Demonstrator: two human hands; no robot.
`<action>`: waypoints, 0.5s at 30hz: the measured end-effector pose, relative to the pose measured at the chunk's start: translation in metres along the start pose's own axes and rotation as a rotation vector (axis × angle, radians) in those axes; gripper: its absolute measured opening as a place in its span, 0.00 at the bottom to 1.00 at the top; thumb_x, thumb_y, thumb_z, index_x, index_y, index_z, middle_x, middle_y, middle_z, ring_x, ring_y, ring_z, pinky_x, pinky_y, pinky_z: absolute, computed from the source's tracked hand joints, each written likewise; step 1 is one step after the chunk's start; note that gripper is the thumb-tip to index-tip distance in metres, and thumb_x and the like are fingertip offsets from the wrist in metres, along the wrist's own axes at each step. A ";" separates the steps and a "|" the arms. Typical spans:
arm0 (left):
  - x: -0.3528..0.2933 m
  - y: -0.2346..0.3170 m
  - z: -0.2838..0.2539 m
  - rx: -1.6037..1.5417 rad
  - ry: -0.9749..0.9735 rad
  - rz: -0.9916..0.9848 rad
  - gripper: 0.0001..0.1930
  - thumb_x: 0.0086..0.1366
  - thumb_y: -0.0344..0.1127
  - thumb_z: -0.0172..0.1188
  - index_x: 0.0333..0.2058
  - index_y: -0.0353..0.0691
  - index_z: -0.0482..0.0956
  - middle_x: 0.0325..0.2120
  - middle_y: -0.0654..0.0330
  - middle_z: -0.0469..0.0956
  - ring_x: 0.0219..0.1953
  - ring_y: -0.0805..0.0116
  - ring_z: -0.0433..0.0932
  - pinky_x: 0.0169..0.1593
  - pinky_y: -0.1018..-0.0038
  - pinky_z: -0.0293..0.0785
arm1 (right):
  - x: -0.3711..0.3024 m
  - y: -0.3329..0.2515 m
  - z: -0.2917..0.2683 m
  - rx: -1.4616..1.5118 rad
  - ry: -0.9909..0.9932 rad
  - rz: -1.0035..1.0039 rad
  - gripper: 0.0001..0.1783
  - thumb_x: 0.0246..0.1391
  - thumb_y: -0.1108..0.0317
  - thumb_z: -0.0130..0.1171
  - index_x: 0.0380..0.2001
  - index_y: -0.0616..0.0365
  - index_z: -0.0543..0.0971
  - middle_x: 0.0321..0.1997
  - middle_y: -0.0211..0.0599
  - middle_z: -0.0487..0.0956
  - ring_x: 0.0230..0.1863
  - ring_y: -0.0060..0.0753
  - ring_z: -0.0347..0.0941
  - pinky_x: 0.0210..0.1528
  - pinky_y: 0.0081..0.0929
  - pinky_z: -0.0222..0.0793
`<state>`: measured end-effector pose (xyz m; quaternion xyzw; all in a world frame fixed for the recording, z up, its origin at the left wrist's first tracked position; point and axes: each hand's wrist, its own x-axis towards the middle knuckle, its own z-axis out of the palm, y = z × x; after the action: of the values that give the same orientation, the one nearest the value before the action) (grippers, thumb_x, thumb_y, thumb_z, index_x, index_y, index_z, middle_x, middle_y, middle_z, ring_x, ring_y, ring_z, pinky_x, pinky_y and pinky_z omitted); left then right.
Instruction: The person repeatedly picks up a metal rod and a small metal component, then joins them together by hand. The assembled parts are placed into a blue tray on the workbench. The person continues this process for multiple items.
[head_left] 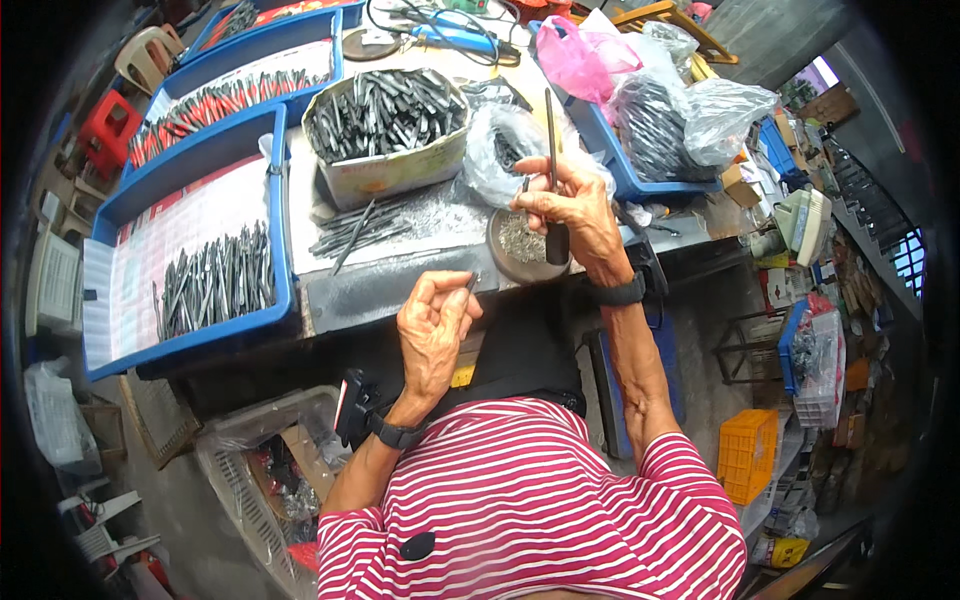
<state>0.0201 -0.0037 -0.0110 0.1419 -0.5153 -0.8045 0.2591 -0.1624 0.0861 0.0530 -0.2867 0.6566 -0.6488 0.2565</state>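
My right hand (575, 210) is closed around a long dark tool (557, 243) with a thin shaft and a thicker black lower end, held almost upright. A small dark piece also shows at its fingertips. To the left and lower, my left hand (435, 325) pinches a short dark piece (472, 282) at the table's front edge; its kind is too small to make out. Under the tool stands a round dish (497, 257) of tiny metallic bits. Thin dark sticks (360, 230) lie in a loose pile on the table, left of the dish.
Behind the pile stands a carton (390, 178) full of dark pieces. Blue trays (285, 230) with dark and red-dark sticks line the left. Clear bags (490, 130), a pink bag (580, 55) and another blue tray (650, 188) are at the back right. An orange crate (748, 455) is on the floor.
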 end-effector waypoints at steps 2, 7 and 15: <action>-0.001 -0.001 0.000 -0.010 0.013 -0.025 0.06 0.63 0.26 0.50 0.39 0.35 0.70 0.21 0.64 0.72 0.19 0.86 0.62 0.22 0.89 0.58 | -0.014 0.001 0.013 0.091 -0.030 0.086 0.14 0.47 0.73 0.59 0.38 0.66 0.74 0.26 0.37 0.78 0.20 0.16 0.70 0.22 0.11 0.63; -0.003 -0.002 -0.002 -0.022 0.045 -0.009 0.07 0.62 0.25 0.51 0.40 0.34 0.69 0.22 0.62 0.73 0.19 0.84 0.64 0.23 0.88 0.60 | -0.035 0.012 0.041 0.188 -0.051 0.124 0.09 0.51 0.70 0.57 0.35 0.64 0.75 0.28 0.40 0.78 0.21 0.16 0.69 0.21 0.13 0.65; -0.004 -0.005 -0.005 -0.046 0.066 -0.024 0.08 0.61 0.23 0.52 0.39 0.33 0.69 0.23 0.61 0.73 0.20 0.83 0.65 0.24 0.87 0.61 | -0.043 0.023 0.052 0.220 -0.012 0.147 0.08 0.52 0.70 0.56 0.34 0.63 0.75 0.28 0.38 0.78 0.23 0.17 0.70 0.23 0.13 0.66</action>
<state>0.0246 -0.0035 -0.0183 0.1685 -0.4863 -0.8140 0.2695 -0.0957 0.0798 0.0267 -0.2116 0.5991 -0.6947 0.3373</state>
